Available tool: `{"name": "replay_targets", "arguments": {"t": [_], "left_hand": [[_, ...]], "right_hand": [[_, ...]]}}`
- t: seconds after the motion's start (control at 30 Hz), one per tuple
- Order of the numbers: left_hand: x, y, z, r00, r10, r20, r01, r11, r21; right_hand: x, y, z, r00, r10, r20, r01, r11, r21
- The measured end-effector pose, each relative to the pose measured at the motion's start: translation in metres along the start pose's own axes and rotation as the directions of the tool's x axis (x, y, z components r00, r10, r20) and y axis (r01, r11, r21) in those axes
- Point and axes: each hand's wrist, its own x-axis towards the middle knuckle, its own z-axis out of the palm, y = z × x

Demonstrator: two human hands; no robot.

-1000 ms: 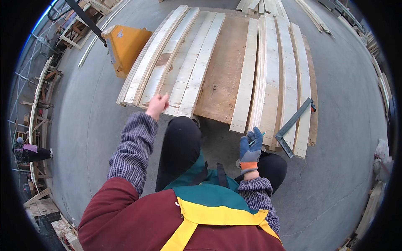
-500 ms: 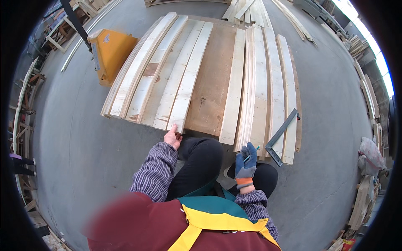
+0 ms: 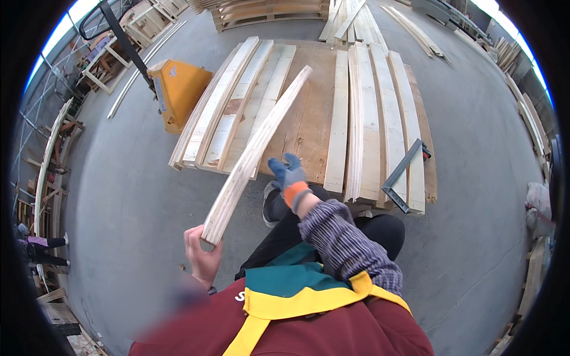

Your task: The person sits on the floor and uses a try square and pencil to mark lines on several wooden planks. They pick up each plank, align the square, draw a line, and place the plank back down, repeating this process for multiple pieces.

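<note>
My bare left hand (image 3: 203, 255) grips the near end of a long plank (image 3: 255, 151). The plank is lifted and tilted, its edge turned up, with its far end over the bare brown middle of the wooden stack (image 3: 314, 130). Close to the right of the plank's middle, my right hand (image 3: 289, 173), in a blue and orange glove, reaches out with fingers apart, slightly blurred. No pencil shows in it. Pale boards (image 3: 228, 113) lie side by side left of the brown middle, and more boards (image 3: 368, 124) lie to its right. A dark L-shaped carpenter's square (image 3: 401, 178) rests on the right-hand boards.
A yellow pallet truck (image 3: 178, 92) with a black handle stands against the stack's left side. Beyond the stack lie loose planks (image 3: 359, 24) and a pile of pallets (image 3: 270, 15). At the far left edge another person (image 3: 44, 249) is partly visible. A pale bag (image 3: 537, 207) sits at the right.
My left hand has lifted the plank's near end and drawn it left and toward me. My right hand has moved left from the right-hand boards toward the plank; the teal pencil no longer shows.
</note>
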Motion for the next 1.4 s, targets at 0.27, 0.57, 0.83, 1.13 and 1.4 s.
{"name": "replay_targets", "arguments": {"t": [0.27, 0.57, 0.83, 1.13, 1.4], "left_hand": [[-0.007, 0.027, -0.037, 0.758, 0.591, 0.277, -0.637, 0.761, 0.120], [-0.030, 0.032, -0.039, 0.720, 0.658, 0.222, -0.668, 0.743, -0.036], [-0.007, 0.059, 0.027, 0.711, 0.682, 0.171, -0.612, 0.720, -0.327], [0.004, 0.091, 0.136, 0.754, 0.626, 0.200, -0.453, 0.715, -0.533], [0.023, 0.086, 0.203, 0.791, 0.573, 0.214, -0.366, 0.723, -0.586]], "right_hand": [[0.031, 0.036, 0.033, 0.948, 0.281, -0.146, -0.250, 0.947, 0.200], [-0.003, 0.008, 0.004, 0.972, 0.047, -0.230, 0.016, 0.964, 0.265], [0.014, -0.052, -0.084, 0.908, -0.123, -0.400, 0.290, 0.874, 0.390], [0.059, -0.042, -0.183, 0.802, -0.074, -0.593, 0.292, 0.914, 0.281], [0.041, -0.007, -0.249, 0.736, -0.398, -0.547, 0.459, 0.888, -0.028]]}}
